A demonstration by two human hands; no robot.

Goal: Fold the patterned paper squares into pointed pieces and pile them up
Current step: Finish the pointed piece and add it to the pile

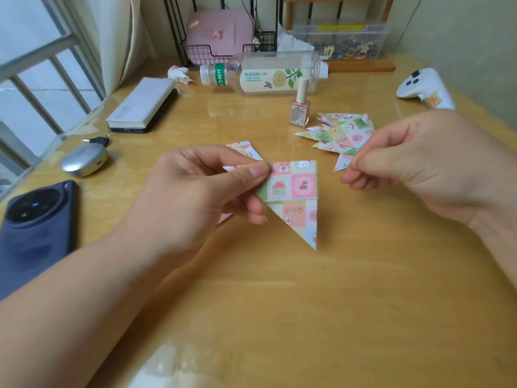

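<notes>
My left hand pinches a folded patterned paper piece by its left end, thumb on top, and holds it just above the table. The piece has a square upper flap and a point hanging down. My right hand hovers to the right of it with the fingers loosely curled and nothing in them. Behind that hand lies a pile of folded pointed pieces, fanned out on the table. Behind my left hand, a corner of more patterned paper shows.
A nail polish bottle stands by the pile, with a plastic bottle lying behind it. At the left are a dark phone, a silver earbud case and a notebook on a phone. A white controller sits far right.
</notes>
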